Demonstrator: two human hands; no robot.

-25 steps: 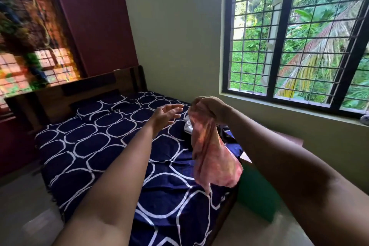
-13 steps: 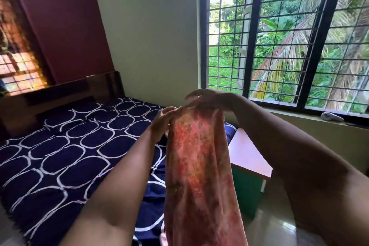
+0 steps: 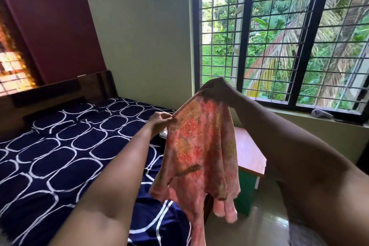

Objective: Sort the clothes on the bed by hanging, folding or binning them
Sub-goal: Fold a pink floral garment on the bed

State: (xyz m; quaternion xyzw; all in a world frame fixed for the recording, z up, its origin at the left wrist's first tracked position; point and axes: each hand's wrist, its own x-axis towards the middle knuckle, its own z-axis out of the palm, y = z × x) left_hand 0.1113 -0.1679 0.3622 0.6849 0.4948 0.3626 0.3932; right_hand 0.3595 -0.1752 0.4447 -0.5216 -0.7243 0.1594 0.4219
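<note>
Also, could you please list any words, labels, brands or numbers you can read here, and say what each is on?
No readable text anywhere.
The pink floral garment, held by the left hand and right hand: print only, no label visible.
The navy bedsheet: white loop pattern only.
The white object on the sill: too small to tell.

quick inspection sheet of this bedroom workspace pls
surface: bed with navy sheet, white loop pattern
job's things: pink floral garment held up over the bed's edge
clutter: small white item on the bed, mostly hidden behind the garment; white object on the windowsill
grippers: left hand pinches the garment's edge; right hand grips its top
cables: nothing seen
surroundings: barred window; side table with green base beside the bed
</note>
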